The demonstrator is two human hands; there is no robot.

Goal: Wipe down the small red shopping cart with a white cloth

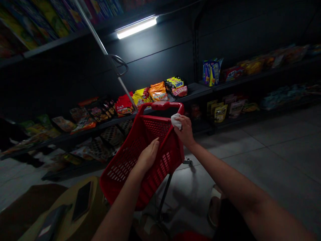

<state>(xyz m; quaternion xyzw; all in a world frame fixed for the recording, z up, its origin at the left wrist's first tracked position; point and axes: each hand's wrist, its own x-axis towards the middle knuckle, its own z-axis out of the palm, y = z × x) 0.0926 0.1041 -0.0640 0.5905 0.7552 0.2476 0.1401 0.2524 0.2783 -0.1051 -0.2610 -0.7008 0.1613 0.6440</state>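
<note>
Right hand (185, 131) pinching a white cloth (176, 121) against the rim of a red plastic shopping basket (120, 177); left hand (147, 155) spread flat on its mesh side, basket tilted before snack shelves (198, 89).

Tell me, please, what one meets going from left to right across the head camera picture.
Dark phone → left hand → white cloth in the right hand → blue-and-yellow snack packet → yellow snack packets
</note>
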